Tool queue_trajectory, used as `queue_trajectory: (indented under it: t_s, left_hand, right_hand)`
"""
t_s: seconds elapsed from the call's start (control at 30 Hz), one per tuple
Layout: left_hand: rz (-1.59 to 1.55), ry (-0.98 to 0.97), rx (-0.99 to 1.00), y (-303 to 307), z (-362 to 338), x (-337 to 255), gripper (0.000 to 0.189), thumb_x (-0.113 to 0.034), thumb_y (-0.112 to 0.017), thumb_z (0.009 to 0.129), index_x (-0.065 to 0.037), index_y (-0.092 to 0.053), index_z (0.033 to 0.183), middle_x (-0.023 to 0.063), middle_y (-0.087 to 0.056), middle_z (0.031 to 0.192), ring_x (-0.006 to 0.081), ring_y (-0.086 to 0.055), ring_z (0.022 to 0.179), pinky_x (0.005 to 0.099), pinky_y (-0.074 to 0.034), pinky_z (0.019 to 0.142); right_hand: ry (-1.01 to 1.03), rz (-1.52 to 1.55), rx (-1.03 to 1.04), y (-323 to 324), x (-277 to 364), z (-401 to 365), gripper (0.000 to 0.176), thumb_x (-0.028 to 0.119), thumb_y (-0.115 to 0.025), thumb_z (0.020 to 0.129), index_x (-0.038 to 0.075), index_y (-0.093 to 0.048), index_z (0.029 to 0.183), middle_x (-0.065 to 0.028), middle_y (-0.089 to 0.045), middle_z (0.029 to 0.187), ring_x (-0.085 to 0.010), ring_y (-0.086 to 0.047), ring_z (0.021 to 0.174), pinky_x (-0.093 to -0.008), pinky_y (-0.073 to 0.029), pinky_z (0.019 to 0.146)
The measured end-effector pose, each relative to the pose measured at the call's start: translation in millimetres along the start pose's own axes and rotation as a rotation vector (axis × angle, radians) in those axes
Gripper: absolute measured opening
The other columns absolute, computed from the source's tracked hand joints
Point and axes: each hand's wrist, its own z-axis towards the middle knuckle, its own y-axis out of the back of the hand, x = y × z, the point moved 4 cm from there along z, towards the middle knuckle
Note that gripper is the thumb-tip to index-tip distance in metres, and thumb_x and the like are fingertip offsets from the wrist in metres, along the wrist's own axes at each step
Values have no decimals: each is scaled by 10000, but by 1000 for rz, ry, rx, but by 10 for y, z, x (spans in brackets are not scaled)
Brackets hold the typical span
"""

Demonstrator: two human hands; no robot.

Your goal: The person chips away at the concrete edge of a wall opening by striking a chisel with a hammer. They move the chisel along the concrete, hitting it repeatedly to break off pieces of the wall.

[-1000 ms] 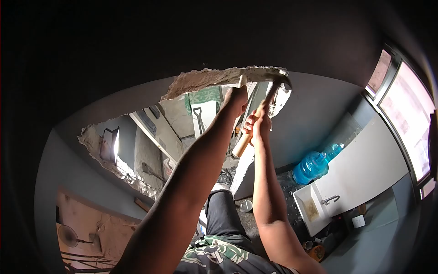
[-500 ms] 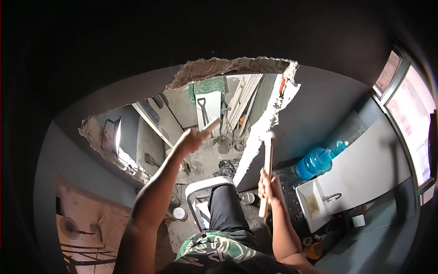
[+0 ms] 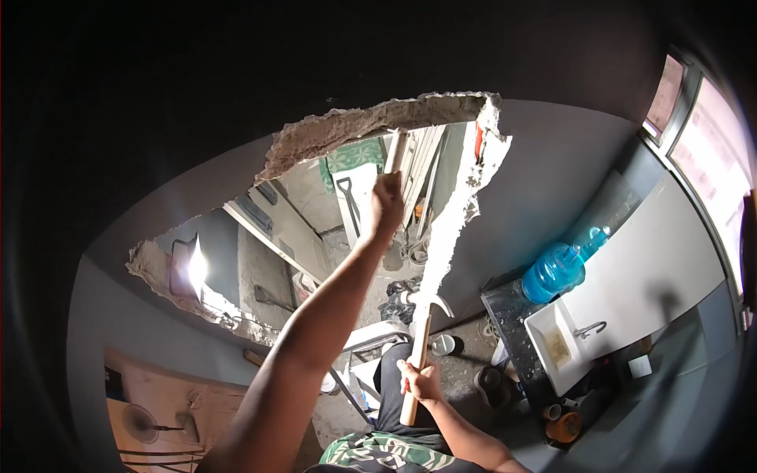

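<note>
Raised in front of me, my left hand (image 3: 386,206) is wrapped round a pale, straight chisel-like bar (image 3: 397,150). The bar's upper end overlaps the lower edge of the broken wall (image 3: 347,130) at the top of a large ragged opening. My right hand (image 3: 422,382), lower down near my lap, grips the wooden handle of a claw hammer (image 3: 428,300). The hammer stands nearly upright, its head above the hand and below the bar. Behind the hammer head runs the white, jagged right edge of the opening (image 3: 449,244).
Below me is a white-topped ladder (image 3: 377,334). To the right are blue water jugs (image 3: 554,272), a white sink (image 3: 553,347) with a tap, and a window (image 3: 706,165). A lit lamp (image 3: 195,268) shines at left; a shovel (image 3: 347,197) and boards (image 3: 424,165) stand beyond the opening.
My left hand has moved up and right, bringing the bar to the opening's top edge. My right hand has lowered the hammer down and to the left. The view has shifted slightly.
</note>
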Motion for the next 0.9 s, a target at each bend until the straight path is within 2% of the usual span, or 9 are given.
queue_trajectory:
  t_s: [0.07, 0.13, 0.23, 0.33, 0.43, 0.5, 0.57, 0.7, 0.9]
  left_hand:
    - [82, -3, 68, -439, 25, 204, 267, -262, -507, 977, -40, -648, 930, 204, -668, 874, 393, -644, 814, 458, -504, 697]
    - [171, -245, 793, -527, -354, -706, 249, -276, -551, 925, -54, -664, 928, 228, -670, 863, 415, -654, 835, 489, -507, 713]
    - [0, -92, 342, -504, -234, -851, 296, -342, -571, 940, -65, -676, 931, 228, -668, 850, 441, -634, 803, 505, -502, 694]
    - [213, 38, 639, -225, -89, -461, 429, -427, -532, 950, -18, -661, 981, 227, -665, 808, 414, -650, 783, 488, -479, 668]
    - [107, 341, 682, 229, -406, 735, 529, -505, -609, 887, 20, -633, 830, 89, -500, 563, 178, -488, 521, 394, -409, 509]
    - [410, 506, 647, 836, -842, 1332, 439, -427, -688, 861, -5, -619, 763, 17, -465, 520, 164, -453, 443, 371, -361, 451]
    - [-45, 849, 489, 1176, -1483, 1918, 319, -369, -702, 860, -94, -612, 723, -26, -440, 507, 92, -429, 428, 293, -354, 431]
    - [-128, 795, 323, 1424, -2473, 2709, 301, -308, -616, 900, -19, -684, 854, 62, -659, 729, 107, -560, 608, 253, -418, 549]
    - [66, 461, 482, 1368, -2788, 2084, 420, -312, -433, 1000, 23, -629, 1158, 136, -691, 1001, 234, -627, 876, 358, -474, 818]
  right_hand:
    - [-74, -41, -15, 77, -98, 14, 194, 134, -664, 881, 37, -557, 751, -35, -524, 560, -135, -531, 406, -296, -454, 364]
    - [-88, -44, -48, 118, -105, 57, 201, 134, -662, 880, 27, -557, 748, -45, -521, 547, -146, -525, 397, -312, -463, 364]
    - [-93, -20, -95, 170, -59, 56, 254, 150, -688, 881, 44, -544, 701, -39, -518, 512, -147, -526, 377, -313, -456, 353]
    - [-26, -44, -99, 246, -49, 75, 261, 150, -688, 880, 45, -538, 693, -38, -515, 504, -146, -526, 378, -310, -457, 356]
    - [-19, 17, -101, 165, -10, 109, 231, 145, -640, 895, 32, -568, 707, -53, -521, 514, -152, -515, 370, -312, -464, 362]
    - [-68, -47, -70, 155, -23, 97, 237, 160, -645, 896, 41, -564, 707, -49, -525, 520, -152, -525, 387, -315, -470, 378]
    - [-194, 18, -98, 176, -146, 132, 264, 201, -680, 896, 54, -538, 729, -40, -519, 538, -149, -534, 408, -328, -464, 382]
    - [-216, -116, -186, 196, 17, 52, 317, 214, -687, 897, 51, -519, 682, -27, -510, 530, -145, -542, 415, -312, -473, 381]
    - [-217, -43, -106, 100, 18, 75, 348, 222, -629, 897, 50, -501, 623, -59, -520, 520, -157, -544, 417, -324, -486, 385]
